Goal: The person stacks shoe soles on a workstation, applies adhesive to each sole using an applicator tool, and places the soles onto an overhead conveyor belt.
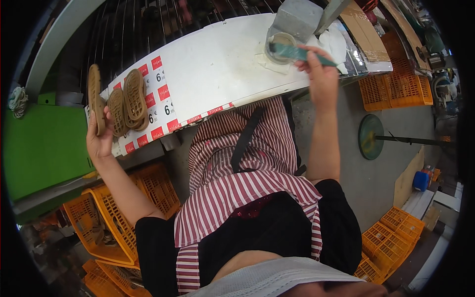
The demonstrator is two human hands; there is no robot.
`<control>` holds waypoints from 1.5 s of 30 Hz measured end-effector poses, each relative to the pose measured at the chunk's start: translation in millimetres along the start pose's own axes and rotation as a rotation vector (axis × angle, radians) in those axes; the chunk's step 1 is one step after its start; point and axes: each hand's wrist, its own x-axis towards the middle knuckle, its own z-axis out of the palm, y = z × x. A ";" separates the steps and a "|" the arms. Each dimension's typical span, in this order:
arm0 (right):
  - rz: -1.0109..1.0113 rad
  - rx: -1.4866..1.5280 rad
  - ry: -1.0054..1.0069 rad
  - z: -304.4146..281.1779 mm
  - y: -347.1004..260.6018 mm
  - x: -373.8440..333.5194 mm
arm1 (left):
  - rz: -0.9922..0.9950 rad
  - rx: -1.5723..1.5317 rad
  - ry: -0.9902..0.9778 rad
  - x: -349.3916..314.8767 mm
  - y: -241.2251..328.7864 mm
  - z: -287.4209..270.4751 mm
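My left hand (101,142) grips a tan shoe sole (94,86) on edge at the left end of the white table (213,64). Beside it several more tan soles (134,94) lie on the printed red-and-white sheet, some overlapping. My right hand (320,72) is closed around the green handle of a flat brush (297,53). The brush's far end is over the mouth of a small round pot (271,55) at the table's right; whether its bristles touch the contents cannot be made out. A crumpled whitish sheet lies under the pot.
A grey translucent container (299,19) stands behind the pot, next to a slanted metal bar. Dark rods run beyond the table's far edge. A green surface (42,148) adjoins on the left. Orange crates (396,91) stand right and lower left (104,222). A green disc (370,137) with a pole is at right.
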 end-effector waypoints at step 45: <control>-0.320 -0.329 -0.074 43.7 -20.8 -51.6 | 0.611 0.727 -0.488 -41.2 -211.8 158.4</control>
